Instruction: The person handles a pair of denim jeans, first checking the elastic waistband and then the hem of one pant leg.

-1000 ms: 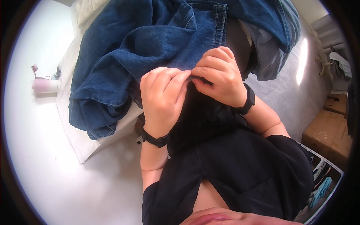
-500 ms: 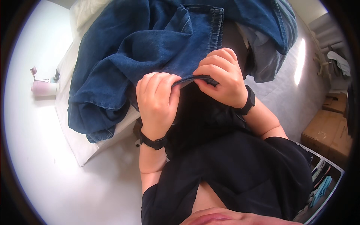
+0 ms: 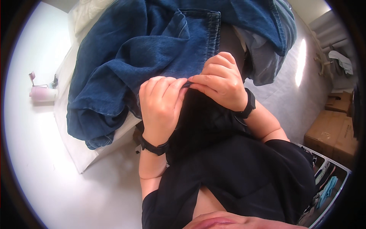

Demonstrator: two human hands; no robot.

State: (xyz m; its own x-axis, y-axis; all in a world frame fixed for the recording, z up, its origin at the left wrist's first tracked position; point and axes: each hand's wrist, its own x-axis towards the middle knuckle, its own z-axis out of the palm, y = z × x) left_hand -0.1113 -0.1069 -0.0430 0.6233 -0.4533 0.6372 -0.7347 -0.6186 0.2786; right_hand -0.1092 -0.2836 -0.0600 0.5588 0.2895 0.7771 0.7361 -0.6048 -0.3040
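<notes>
A large blue denim garment point(image 3: 152, 51) lies in folds across my lap and over a white-covered surface. A wide stitched band runs along one of its edges, beyond my right hand. My left hand point(image 3: 160, 101) pinches the garment's near edge between thumb and fingers. Right beside it, my right hand point(image 3: 221, 78) grips the same edge, fingertips almost touching those of the left. Only a short dark fold of cloth shows between the two hands. How the fabric is bunched inside the fingers is hidden.
White cloth point(image 3: 82, 152) covers the surface under the garment at left. A pink-and-white bottle point(image 3: 42, 94) stands beyond it. Cardboard boxes point(image 3: 329, 131) are stacked at right, near a white-edged storage bin point(image 3: 328, 191) of folded clothes. A white cloth point(image 3: 340, 61) hangs at far right.
My right hand has slid left along the denim edge toward my left hand, so the stretch of edge between them is shorter. Both hands still grip it.
</notes>
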